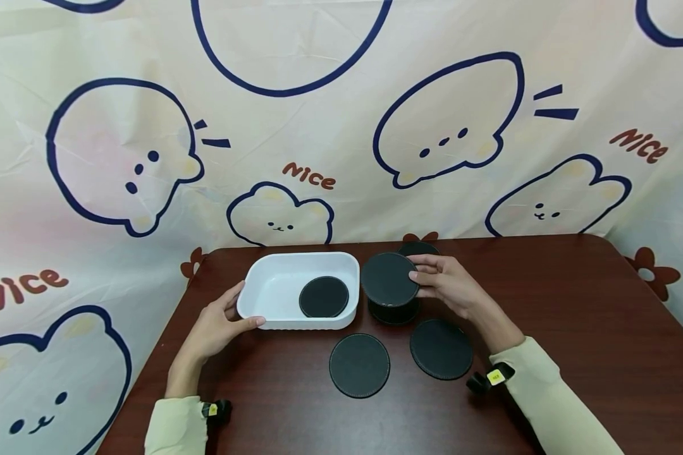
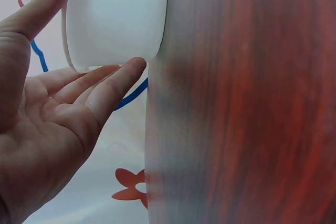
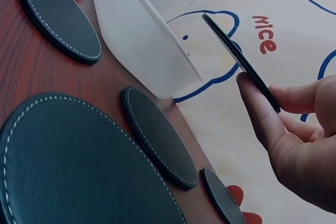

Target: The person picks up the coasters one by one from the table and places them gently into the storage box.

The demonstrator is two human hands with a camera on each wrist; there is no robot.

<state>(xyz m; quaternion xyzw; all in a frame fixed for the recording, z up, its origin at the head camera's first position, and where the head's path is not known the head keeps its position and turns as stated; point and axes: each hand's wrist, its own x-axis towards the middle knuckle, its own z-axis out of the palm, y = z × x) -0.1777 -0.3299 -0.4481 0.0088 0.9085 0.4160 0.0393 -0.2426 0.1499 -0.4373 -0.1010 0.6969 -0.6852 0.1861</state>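
Observation:
My left hand grips the left end of a white rectangular tray, thumb at its near corner and fingers along the end wall. Inside the tray, toward its right end, lies a black round coaster. Just right of the tray, my right hand pinches another black coaster by its right edge. The right wrist view shows this held coaster edge-on, raised off the table between thumb and fingers. Below it on the table is a further coaster, partly hidden in the head view.
Two black stitched coasters lie nearer me, one in front of the tray and one to its right. Another coaster is at the table's back edge, partly behind the right hand. A patterned cloth hangs behind the brown table.

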